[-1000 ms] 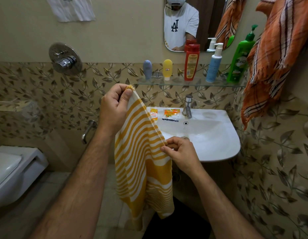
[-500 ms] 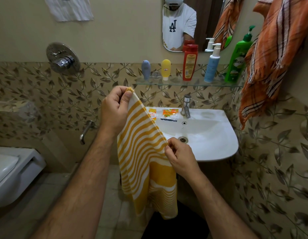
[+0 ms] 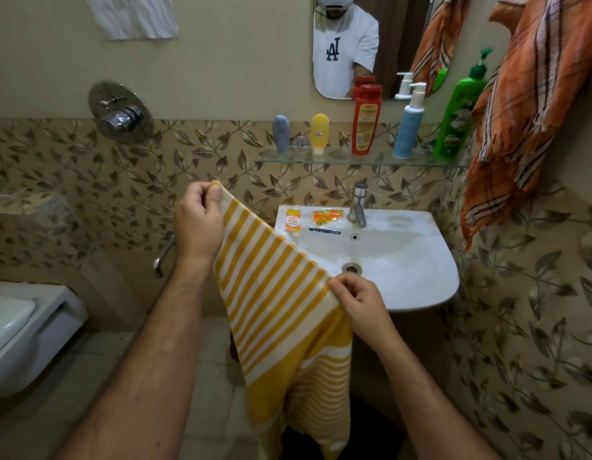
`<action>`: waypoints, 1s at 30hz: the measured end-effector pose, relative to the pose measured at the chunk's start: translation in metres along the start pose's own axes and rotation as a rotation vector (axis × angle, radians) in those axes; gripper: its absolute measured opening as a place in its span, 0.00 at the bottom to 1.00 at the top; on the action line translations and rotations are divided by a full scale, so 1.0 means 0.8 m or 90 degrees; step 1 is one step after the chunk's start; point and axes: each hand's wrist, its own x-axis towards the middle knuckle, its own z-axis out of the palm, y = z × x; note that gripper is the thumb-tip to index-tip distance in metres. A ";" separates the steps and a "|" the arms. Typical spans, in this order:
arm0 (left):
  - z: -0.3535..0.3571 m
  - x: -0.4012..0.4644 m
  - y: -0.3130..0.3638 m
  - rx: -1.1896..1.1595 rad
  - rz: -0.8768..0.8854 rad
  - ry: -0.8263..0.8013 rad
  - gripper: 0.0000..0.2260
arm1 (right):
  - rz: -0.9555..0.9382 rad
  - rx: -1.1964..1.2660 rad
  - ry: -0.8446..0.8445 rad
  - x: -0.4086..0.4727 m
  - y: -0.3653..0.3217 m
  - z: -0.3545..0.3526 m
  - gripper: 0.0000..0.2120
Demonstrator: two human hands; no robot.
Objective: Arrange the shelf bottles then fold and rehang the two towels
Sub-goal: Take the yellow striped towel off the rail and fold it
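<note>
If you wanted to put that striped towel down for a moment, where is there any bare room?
The sink rim right of the tap is bare. Its left back corner is crowded with sachets. The glass shelf has bare glass between yellow tube and red bottle; its right end is crowded.

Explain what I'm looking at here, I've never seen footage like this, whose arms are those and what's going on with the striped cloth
There is no machine here. A person wears a camera on the head, so this single view looks forward and down at their own arms; the mirror shows them reflected. The left hand pinches the top corner of a yellow striped towel, and the right hand pinches its upper edge lower down, so the cloth is stretched between them and hangs toward the floor. Behind is a white sink with two small packets on its rim. Above it, a glass shelf carries five bottles standing upright. An orange plaid towel hangs at the right.
</note>
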 end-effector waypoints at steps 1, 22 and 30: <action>0.001 -0.002 -0.007 0.028 -0.022 -0.004 0.07 | -0.009 -0.007 0.040 0.003 -0.004 -0.001 0.11; 0.054 -0.111 0.004 -0.172 -0.004 -0.353 0.11 | -0.174 -0.133 -0.095 0.035 -0.082 0.013 0.07; 0.061 -0.094 0.007 -0.025 0.123 -0.203 0.12 | -0.116 -0.013 -0.084 0.031 -0.081 0.005 0.04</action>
